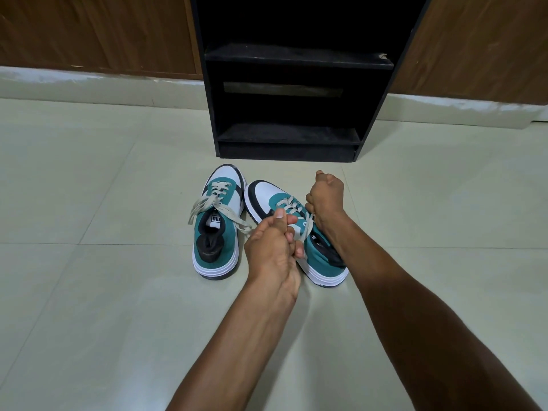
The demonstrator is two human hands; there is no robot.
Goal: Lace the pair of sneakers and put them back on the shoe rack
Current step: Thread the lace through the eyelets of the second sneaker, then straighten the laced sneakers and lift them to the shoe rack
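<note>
Two teal, white and black sneakers stand on the floor in front of a black shoe rack [296,134]. The left sneaker [218,232] stands flat, its beige laces threaded and their loose ends [234,221] spread over its sides. The right sneaker [278,197] is tipped onto its side, toe pointing away. My left hand [272,241] is closed around one beige lace end by the shoe's opening. My right hand [326,197] is a fist on the other lace end, beside the tongue. The lace [308,229] runs between both hands.
The shoe rack stands against a brown wooden wall [89,31], with two dark shelves [296,57] showing nothing on them. Pale floor tiles [103,292] stretch out all around the sneakers.
</note>
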